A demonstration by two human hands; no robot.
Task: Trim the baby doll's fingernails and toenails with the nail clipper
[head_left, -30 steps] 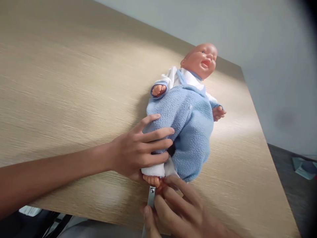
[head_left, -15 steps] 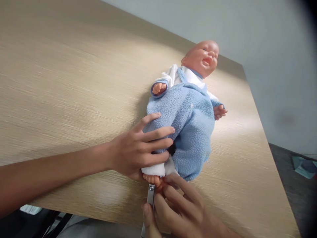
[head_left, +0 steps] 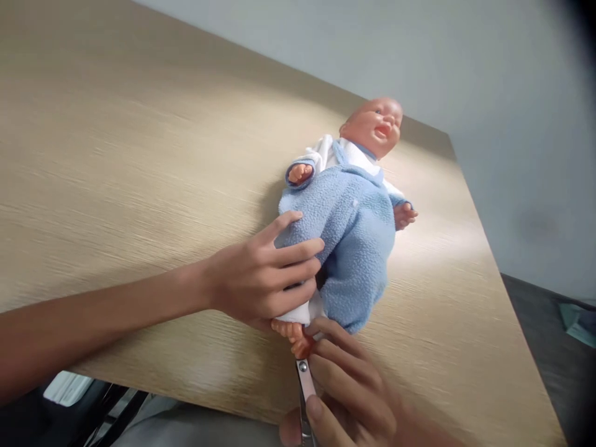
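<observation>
A baby doll (head_left: 347, 211) in blue fleece overalls and a white shirt lies on its back on the wooden table, head toward the far edge. My left hand (head_left: 274, 267) is wrapped over the doll's leg on the left, just above the white cuff. Between thumb and fingers, my right hand (head_left: 349, 385) grips a metal nail clipper (head_left: 305, 379), its jaws touching the toes of one doll foot (head_left: 302, 347). My right fingertips rest against that foot. The other foot (head_left: 284, 328) shows beside it, below the cuff.
The wooden table (head_left: 139, 186) slants across the view, with its front edge close to my body. A pale wall (head_left: 512, 155) stands behind it. On the dark floor at right lies a greenish object (head_left: 577, 323); a white object (head_left: 67, 388) is below the table at lower left.
The nail clipper has shifted right, from the toes of the left-side foot to the other foot. My left hand keeps its hold on the leg. The view has tilted slightly.
</observation>
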